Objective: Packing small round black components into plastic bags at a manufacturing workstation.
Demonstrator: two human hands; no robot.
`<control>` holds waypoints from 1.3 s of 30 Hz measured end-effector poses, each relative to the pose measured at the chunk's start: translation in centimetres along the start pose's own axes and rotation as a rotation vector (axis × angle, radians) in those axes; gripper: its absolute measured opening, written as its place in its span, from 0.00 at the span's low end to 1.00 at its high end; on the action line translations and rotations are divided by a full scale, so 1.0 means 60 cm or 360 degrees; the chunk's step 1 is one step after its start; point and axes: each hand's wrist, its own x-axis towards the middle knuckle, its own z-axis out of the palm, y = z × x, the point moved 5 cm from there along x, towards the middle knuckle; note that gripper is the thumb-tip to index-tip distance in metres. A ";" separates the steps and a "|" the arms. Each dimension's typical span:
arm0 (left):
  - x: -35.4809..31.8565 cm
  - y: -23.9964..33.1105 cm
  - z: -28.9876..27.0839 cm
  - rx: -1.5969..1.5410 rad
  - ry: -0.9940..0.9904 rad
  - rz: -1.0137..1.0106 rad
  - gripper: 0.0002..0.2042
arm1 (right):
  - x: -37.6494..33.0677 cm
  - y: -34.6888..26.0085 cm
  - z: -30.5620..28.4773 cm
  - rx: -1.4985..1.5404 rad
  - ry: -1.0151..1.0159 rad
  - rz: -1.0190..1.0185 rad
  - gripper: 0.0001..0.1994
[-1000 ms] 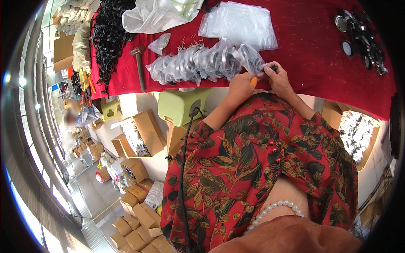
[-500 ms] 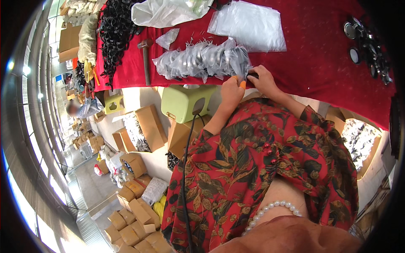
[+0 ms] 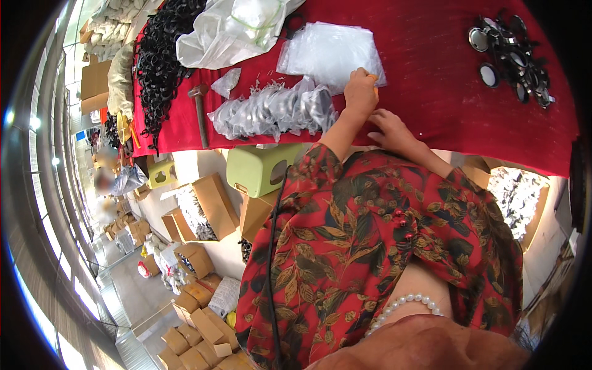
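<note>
My left hand [image 3: 361, 92] reaches to the near right corner of a stack of clear plastic bags [image 3: 327, 52]. Its fingers, with orange covers at the tips, are curled in on the bags at that corner. Lower and to its right, my right hand [image 3: 394, 131] hovers by the table's near edge, fingers apart and holding nothing. Left of both hands lies a row of wrapped parts [image 3: 271, 111], shiny and rounded inside crinkled clear plastic. A hammer [image 3: 201, 117] rests beyond the row's left end, next to a small clear bag [image 3: 227, 82].
Black ring-like parts [image 3: 163, 68] heap up on the red-covered table [image 3: 425, 61] at left. A white sack [image 3: 234, 31] lies at the back. Black and silver round parts [image 3: 518, 58] sit far right. Below stand a green stool [image 3: 253, 169] and open cartons [image 3: 216, 203].
My left hand has left the wrapped row and moved up and right to the bag stack. My right hand has let go of the row's end and opened, slightly lower.
</note>
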 end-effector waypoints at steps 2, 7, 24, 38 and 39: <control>0.000 -0.008 0.031 0.0092 -0.0012 -0.0017 0.08 | -0.038 0.046 -0.048 0.0154 0.0072 0.0183 0.19; -0.010 0.029 0.052 -0.0235 0.0029 -0.0045 0.04 | -0.150 0.159 -0.208 0.0213 0.0811 0.0624 0.13; 0.004 0.149 0.086 -0.0526 -0.0117 0.0164 0.07 | -0.003 0.271 -0.203 0.1161 0.0484 0.1268 0.13; 0.057 0.073 0.175 -0.1590 -0.0264 -0.1399 0.11 | -0.073 0.272 -0.301 0.0388 0.0851 0.1135 0.10; 0.057 0.077 0.172 -0.1631 -0.0235 -0.1448 0.09 | -0.095 0.278 -0.327 0.0223 0.1036 0.1086 0.09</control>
